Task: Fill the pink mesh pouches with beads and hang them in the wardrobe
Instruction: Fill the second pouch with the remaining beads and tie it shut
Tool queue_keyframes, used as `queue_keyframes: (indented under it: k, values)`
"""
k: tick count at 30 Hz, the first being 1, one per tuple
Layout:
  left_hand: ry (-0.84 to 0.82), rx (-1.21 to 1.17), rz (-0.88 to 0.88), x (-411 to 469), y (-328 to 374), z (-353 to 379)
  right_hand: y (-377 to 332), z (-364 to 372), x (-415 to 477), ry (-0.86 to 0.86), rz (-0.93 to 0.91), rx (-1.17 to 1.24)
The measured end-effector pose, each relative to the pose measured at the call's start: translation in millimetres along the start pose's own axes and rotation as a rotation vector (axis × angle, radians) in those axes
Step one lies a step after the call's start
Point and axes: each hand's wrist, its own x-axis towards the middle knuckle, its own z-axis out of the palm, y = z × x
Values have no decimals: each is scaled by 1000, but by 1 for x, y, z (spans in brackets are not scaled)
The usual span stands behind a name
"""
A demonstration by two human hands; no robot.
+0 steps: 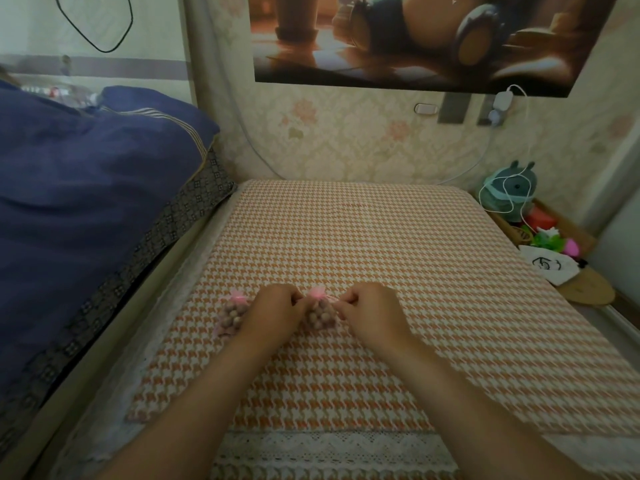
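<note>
Pink mesh pouches, two of them, both holding pale round beads, lie on the near half of a table covered in orange-and-white houndstooth cloth. The centre pouch sits between a person's two hands, its gathered pink top pointing toward the far edge. The left pouch lies just beside the left hand, on the side nearer the table's left edge, and its top is also bunched.

The left hand is curled, with thumb and fingertips pinched together at the left side of the centre pouch's neck. What it grips there is too small to make out. The right hand is curled the same way and pinches a thin pink drawstring that runs out from the right side of the neck. Both forearms reach in over the near edge, where a strip of white lace trim borders the cloth.

Blue bedding rises along the table's left edge. On the floral wallpaper beyond the far edge hang a large poster and a white charger. The charger's cable trails down to a teal plush toy past the far right corner.
</note>
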Motion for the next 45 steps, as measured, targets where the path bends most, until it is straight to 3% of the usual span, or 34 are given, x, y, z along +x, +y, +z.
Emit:
queue_keyframes:
  k: [3,7,11,20,28,34,39,45]
  values:
    - [-11,11,15,2,3,2,-5,2,-5,44,-245,-253]
    - [-72,-30,51,4,-2,-1,-3,9,-2,-27,-458,-328]
    - [-140,-25,84,5,-12,-9,-2,13,1,-50,-465,-330]
    - [-42,-249,206,3,-14,-5,-3,18,5,-20,-452,-286]
    - [-99,-736,-74,6,5,3,-1,16,8,-60,-343,-227]
    - [-139,-704,-121,5,9,7,1,7,14,-136,-299,-203]
    - [-52,-674,-114,4,11,15,1,-4,13,-161,-281,-272]
    - [33,-728,-149,8,16,23,-3,-10,11,-163,-454,-473]
